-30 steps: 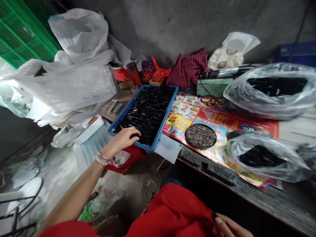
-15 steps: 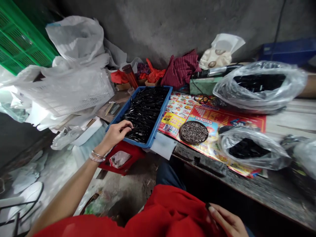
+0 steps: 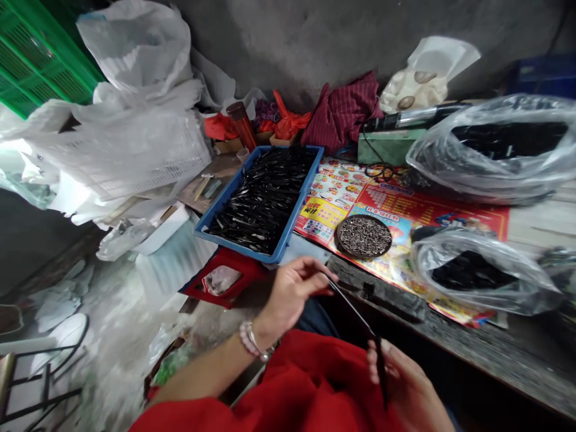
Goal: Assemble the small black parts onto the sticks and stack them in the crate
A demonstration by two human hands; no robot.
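My left hand (image 3: 294,291) pinches the upper end of a thin, glossy black strip (image 3: 353,309) above my lap. The strip slants down to the right, where its lower end meets a dark, slender piece (image 3: 382,372) in my right hand (image 3: 402,384). Whether the two are joined cannot be made out. My right fingers are closed around the dark piece, slightly blurred. Beyond my left hand stands a blue tray (image 3: 282,245) heaped with slim black pieces (image 3: 265,198). To its right, a round dish (image 3: 364,236) holds many small metal pins.
Two clear plastic bags of black pieces, a larger one (image 3: 423,159) and a smaller one (image 3: 535,294), stand on the right of the bench. A red stool (image 3: 198,288) is under the tray. White sacks (image 3: 135,138) pile up at left, below a green crate (image 3: 40,60).
My left hand has left the blue tray and come right and down toward my right hand, now with a thin black strip in it. The view has shifted slightly.
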